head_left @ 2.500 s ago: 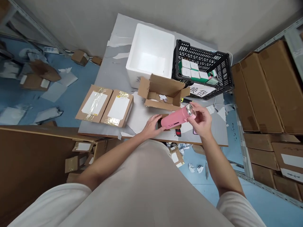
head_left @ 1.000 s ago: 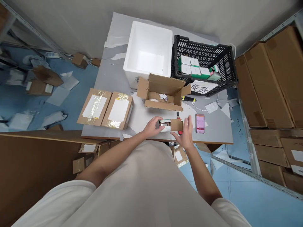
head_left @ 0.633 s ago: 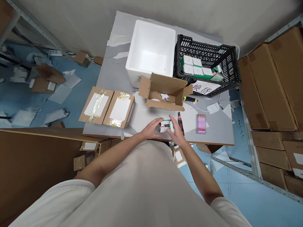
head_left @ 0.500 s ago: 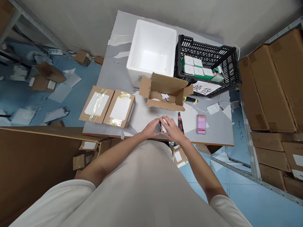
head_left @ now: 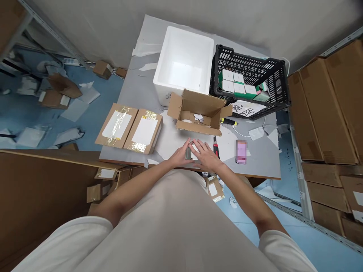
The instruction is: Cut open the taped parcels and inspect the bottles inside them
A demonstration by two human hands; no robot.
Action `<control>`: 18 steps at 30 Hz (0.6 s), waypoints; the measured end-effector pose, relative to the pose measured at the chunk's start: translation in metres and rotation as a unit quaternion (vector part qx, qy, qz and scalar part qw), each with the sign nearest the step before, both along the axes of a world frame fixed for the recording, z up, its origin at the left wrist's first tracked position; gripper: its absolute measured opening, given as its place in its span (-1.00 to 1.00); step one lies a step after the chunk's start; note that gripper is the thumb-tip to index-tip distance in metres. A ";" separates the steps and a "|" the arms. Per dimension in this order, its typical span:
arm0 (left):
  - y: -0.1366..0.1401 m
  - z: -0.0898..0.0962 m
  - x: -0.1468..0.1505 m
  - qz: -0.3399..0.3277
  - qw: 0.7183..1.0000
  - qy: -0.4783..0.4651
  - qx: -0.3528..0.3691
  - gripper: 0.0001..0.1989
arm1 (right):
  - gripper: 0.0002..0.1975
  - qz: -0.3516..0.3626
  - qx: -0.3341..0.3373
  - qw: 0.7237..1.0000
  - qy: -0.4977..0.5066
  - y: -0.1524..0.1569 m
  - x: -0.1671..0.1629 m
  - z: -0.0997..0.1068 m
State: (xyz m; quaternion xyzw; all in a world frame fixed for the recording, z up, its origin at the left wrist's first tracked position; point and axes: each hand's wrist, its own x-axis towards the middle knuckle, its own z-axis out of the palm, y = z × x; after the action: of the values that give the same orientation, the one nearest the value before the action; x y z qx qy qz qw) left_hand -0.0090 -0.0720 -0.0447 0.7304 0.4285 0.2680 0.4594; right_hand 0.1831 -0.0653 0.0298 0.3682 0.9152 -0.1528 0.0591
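Near the front edge of the table, my left hand (head_left: 180, 155) grips the left side of a small box (head_left: 194, 152). The box shows a white top and a grey-green side; much of it is hidden by my hands. My right hand (head_left: 207, 156) lies over the box from the right, its fingers on the white face. Just right of that hand is a red and black utility knife (head_left: 216, 148). Beyond my hands stands an open cardboard box (head_left: 198, 127), with crumpled paper inside.
Two taped cartons (head_left: 143, 132) sit at left on the table. Behind are a white foam box (head_left: 184, 56) and a black crate (head_left: 249, 58) holding small white-green boxes. A phone (head_left: 241, 152) and a yellow-black cutter (head_left: 228, 121) lie at right. Stacked cartons (head_left: 329, 109) fill the right side.
The fingers of my right hand have spread flatter across the top of the small box, and its white face now lies flatter. My left hand stays at its side. The view has shifted slightly.
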 end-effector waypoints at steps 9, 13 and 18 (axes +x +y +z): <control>0.011 0.039 -0.038 -0.049 0.986 0.068 0.142 -0.27 | -0.33 -0.024 -0.028 0.998 -0.045 0.003 0.007 -0.003; 0.052 0.058 -0.047 0.044 0.962 0.159 0.217 -0.40 | -0.32 -0.026 -0.042 0.998 -0.044 0.006 0.001 -0.001; 0.099 0.044 -0.036 0.056 0.939 0.272 0.205 -0.47 | -0.36 -0.062 -0.004 0.996 0.058 0.022 0.037 0.083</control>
State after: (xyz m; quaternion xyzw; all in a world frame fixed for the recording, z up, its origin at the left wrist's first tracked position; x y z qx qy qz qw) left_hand -0.0448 0.0274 -0.0011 0.8287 0.5128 0.1668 0.1499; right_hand 0.2198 -0.0432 0.1126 0.4146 0.8919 -0.1809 -0.0027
